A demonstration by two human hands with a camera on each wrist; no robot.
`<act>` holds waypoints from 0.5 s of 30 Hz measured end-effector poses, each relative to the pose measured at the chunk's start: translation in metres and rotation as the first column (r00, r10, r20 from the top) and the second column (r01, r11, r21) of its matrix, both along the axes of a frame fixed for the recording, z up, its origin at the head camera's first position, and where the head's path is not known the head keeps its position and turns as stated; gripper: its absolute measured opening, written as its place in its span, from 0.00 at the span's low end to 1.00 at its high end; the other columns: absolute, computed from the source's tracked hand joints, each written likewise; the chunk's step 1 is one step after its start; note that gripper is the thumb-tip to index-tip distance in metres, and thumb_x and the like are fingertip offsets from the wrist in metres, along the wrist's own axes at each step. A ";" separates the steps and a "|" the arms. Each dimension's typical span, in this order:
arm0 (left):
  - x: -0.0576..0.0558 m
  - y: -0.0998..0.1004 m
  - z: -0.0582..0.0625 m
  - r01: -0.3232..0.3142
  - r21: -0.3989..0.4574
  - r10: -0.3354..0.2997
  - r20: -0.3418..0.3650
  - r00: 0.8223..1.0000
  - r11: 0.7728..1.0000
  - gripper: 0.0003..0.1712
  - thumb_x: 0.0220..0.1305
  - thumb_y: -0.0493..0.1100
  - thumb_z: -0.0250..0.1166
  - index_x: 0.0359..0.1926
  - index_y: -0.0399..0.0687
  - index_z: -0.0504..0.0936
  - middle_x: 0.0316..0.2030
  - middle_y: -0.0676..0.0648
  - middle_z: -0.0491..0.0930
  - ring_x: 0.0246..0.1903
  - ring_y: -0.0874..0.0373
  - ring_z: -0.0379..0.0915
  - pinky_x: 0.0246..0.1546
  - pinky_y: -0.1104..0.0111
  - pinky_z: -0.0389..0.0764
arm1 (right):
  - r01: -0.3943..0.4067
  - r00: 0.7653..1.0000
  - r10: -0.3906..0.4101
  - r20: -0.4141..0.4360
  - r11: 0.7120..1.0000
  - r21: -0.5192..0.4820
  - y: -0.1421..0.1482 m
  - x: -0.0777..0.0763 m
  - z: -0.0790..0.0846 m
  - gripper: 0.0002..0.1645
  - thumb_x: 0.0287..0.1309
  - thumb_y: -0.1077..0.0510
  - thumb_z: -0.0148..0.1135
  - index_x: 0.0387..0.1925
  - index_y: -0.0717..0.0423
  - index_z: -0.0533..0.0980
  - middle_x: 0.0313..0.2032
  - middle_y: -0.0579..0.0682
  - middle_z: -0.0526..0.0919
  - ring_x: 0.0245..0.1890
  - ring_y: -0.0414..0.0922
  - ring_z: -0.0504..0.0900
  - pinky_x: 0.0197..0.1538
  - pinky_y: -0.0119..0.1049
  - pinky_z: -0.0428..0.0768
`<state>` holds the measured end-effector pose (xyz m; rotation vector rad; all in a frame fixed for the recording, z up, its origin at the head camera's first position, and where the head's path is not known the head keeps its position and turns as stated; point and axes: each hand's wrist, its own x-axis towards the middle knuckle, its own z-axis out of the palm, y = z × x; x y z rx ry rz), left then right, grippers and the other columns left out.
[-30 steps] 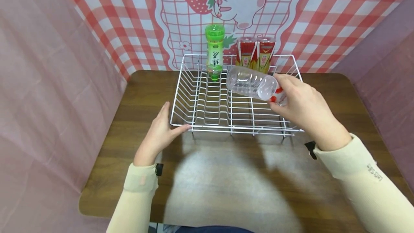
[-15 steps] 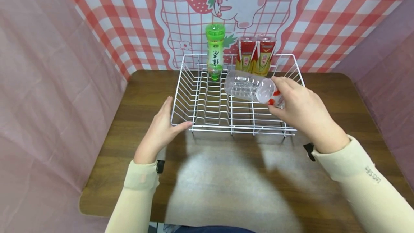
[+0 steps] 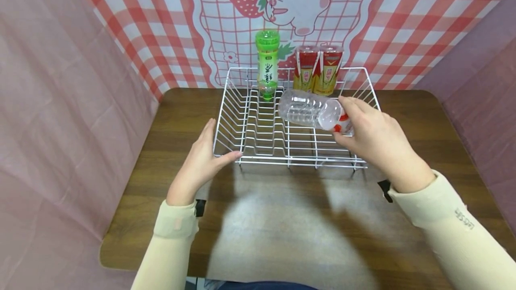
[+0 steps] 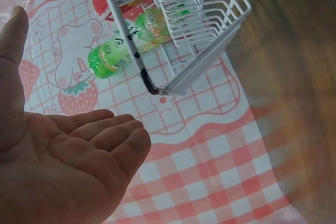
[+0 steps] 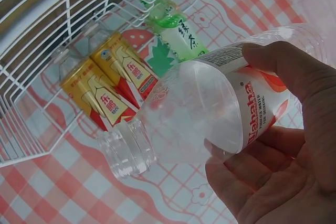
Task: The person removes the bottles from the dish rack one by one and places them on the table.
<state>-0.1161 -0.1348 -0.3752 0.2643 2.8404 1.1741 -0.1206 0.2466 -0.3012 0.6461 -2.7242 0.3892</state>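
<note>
My right hand (image 3: pixel 376 140) grips a clear plastic water bottle (image 3: pixel 308 110) around its red-and-white label. The bottle lies slantwise above the right half of the white wire dish rack (image 3: pixel 288 161), its base towards the left. In the right wrist view its capless mouth (image 5: pixel 127 149) shows; the hand hides it in the head view. My left hand (image 3: pixel 199 162) is at the rack's front left corner, fingers straight and thumb apart, with nothing in it. A green tea bottle (image 3: pixel 268 64) stands upside down at the rack's back. To its right are two upside-down red-and-yellow bottles (image 3: pixel 306 70).
The rack stands on a brown wooden table (image 3: pixel 161 200). Behind it hangs a red-and-white checked cloth (image 3: pixel 153 21) with a strawberry print. Pink curtains (image 3: pixel 52 124) close in the left and right sides.
My right hand has lowered the water bottle slightly and moved it a little left. My left hand has shifted slightly, its fingertips now a bit farther up along the rack's side.
</note>
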 end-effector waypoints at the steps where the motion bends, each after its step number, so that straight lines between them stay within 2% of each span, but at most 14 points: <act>1: 0.000 0.000 0.001 0.002 0.003 -0.002 -0.001 1.000 1.000 0.68 0.57 0.65 0.74 0.80 0.37 0.43 0.79 0.39 0.43 0.76 0.48 0.41 0.74 0.55 0.48 | -0.002 1.000 0.002 -0.003 1.000 0.002 0.000 0.000 0.000 0.43 0.46 0.58 0.77 0.64 0.65 0.70 0.56 0.62 0.78 0.45 0.61 0.81 0.39 0.63 0.80; 8: 0.004 0.004 0.010 0.025 -0.001 -0.025 0.000 1.000 1.000 0.70 0.57 0.68 0.72 0.81 0.42 0.40 0.80 0.42 0.39 0.77 0.51 0.38 0.74 0.55 0.47 | -0.016 1.000 0.016 -0.016 1.000 0.005 -0.001 0.002 -0.002 0.41 0.47 0.58 0.76 0.63 0.63 0.71 0.54 0.60 0.79 0.39 0.57 0.82 0.34 0.61 0.79; 15: 0.003 0.008 0.017 0.047 0.002 -0.047 -0.040 0.998 0.999 0.68 0.57 0.64 0.74 0.81 0.42 0.41 0.80 0.41 0.40 0.77 0.50 0.37 0.74 0.55 0.47 | -0.032 0.999 0.032 -0.016 0.999 0.008 -0.003 0.003 -0.004 0.43 0.47 0.58 0.77 0.65 0.61 0.69 0.50 0.58 0.80 0.32 0.53 0.81 0.27 0.56 0.79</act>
